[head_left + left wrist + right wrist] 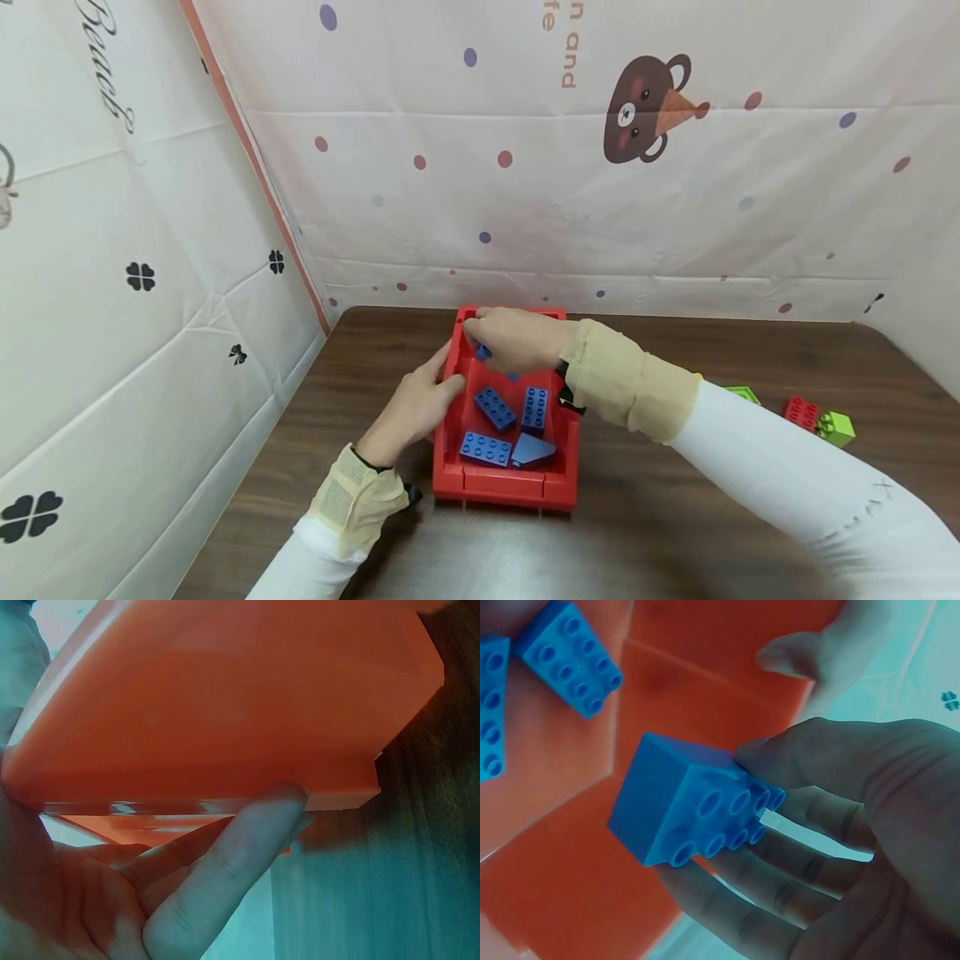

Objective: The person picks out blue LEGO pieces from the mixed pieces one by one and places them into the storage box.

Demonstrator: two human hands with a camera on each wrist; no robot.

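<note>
A red plastic bin (501, 482) stands on the table, with several blue building bricks (486, 448) lying inside it. My left hand (416, 407) grips the bin's left side; in the left wrist view its thumb (232, 862) lies along the red edge. Over the far part of the bin is my right hand (517, 337). It pinches a blue brick (694, 799) with two rows of studs between thumb and fingers. From the head view, most of this held brick is hidden by the hand. A blue sloped piece (532, 450) lies near the bin's front right corner.
To the right on the brown wooden table (675, 517) lie a red brick (802, 412), a lime green brick (836, 428) and a green piece (742, 394), partly covered by the right sleeve. A printed white sheet (450, 200) hangs behind the table and along the left.
</note>
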